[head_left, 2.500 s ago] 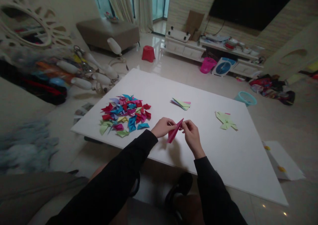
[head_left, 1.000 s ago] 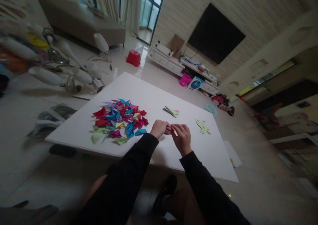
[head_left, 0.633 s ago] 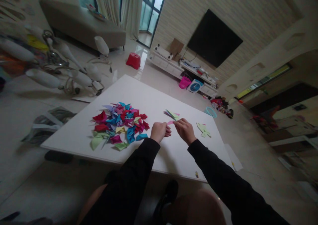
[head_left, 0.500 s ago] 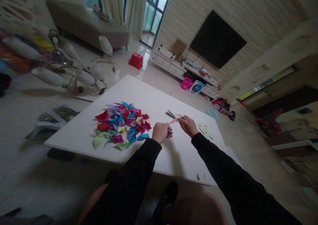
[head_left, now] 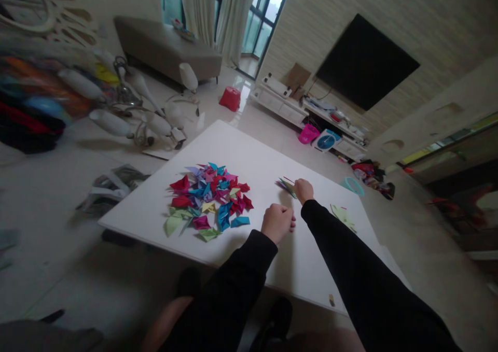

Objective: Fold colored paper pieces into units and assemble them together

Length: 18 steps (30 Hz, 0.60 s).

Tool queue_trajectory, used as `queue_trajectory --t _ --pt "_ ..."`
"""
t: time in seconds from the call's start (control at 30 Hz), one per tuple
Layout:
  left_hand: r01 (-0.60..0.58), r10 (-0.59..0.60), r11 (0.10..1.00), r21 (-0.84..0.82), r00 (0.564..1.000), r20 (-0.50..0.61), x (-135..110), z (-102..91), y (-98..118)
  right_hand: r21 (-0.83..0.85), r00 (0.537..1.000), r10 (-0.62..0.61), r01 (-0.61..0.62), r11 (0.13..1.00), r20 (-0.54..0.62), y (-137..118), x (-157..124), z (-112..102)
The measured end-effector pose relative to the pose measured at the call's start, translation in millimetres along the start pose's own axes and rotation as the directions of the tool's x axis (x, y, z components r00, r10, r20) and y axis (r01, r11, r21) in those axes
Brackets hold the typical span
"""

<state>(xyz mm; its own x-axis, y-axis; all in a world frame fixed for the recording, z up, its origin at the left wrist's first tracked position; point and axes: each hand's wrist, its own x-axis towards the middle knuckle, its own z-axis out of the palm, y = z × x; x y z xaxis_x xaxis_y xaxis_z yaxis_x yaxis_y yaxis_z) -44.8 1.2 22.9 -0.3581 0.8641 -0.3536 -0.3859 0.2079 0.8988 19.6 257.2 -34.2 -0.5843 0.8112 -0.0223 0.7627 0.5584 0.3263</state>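
My right hand [head_left: 304, 190] reaches out over the table beside a small fan of folded papers [head_left: 286, 187] in green, blue and purple. Its fingers are closed, and a thin dark-pink paper [head_left: 288, 180], seen almost edge-on, sticks out from them. Nearer to me, my left hand [head_left: 278, 222] hovers over the white table [head_left: 249, 150] with curled fingers; whatever they hold, if anything, is hidden. To its left lies a heap of folded paper pieces [head_left: 210, 201] in red, blue, pink, purple, green and yellow.
Light green paper pieces [head_left: 343, 217] lie to the right of my right forearm. A small yellowish-dark item [head_left: 331, 300] rests by the near table edge. On the floor are a white lamp fixture [head_left: 136, 121], a red stool [head_left: 230, 98] and a pink basket [head_left: 309, 133].
The pink paper between both hands is no longer there. My right hand has moved away from the left, toward the paper fan. The view has shifted, so the table sits farther right.
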Motion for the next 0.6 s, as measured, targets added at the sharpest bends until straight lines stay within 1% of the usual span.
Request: queue_trajectory --t 0.13,0.23,0.3,0.37,0.47,0.53,0.6 --pt "-0.004 0.004 1.000 0.001 1.000 -0.007 2 -3.3 -2 -0.010 0.996 -0.015 0.015 1.000 0.084 -20 1 16" --pt "-0.034 0.034 0.999 0.016 0.999 -0.025 5 -5.0 -4 -0.025 0.991 -0.041 0.045 0.999 0.126 -24 -1 14" --pt "-0.062 0.063 0.998 0.026 0.997 -0.038 6 -6.1 -4 -0.039 0.990 -0.057 0.063 0.997 0.130 -25 -1 4" --pt "-0.109 0.112 0.993 0.041 0.992 -0.061 5 -7.2 -3 -0.046 0.989 -0.087 0.093 0.995 0.116 -28 0 -12" --pt "-0.230 0.239 0.969 0.087 0.964 -0.116 3 -8.9 1 -0.036 0.976 -0.210 0.212 0.977 0.053 -46 -3 -40" --pt "-0.306 0.323 0.944 0.122 0.934 -0.156 2 -10.4 3 -0.019 0.944 -0.331 0.331 0.944 -0.003 -66 -9 -58" --pt "-0.345 0.369 0.926 0.154 0.911 -0.182 0 -12.6 5 0.009 0.894 -0.446 0.447 0.895 -0.050 -88 -18 -71"
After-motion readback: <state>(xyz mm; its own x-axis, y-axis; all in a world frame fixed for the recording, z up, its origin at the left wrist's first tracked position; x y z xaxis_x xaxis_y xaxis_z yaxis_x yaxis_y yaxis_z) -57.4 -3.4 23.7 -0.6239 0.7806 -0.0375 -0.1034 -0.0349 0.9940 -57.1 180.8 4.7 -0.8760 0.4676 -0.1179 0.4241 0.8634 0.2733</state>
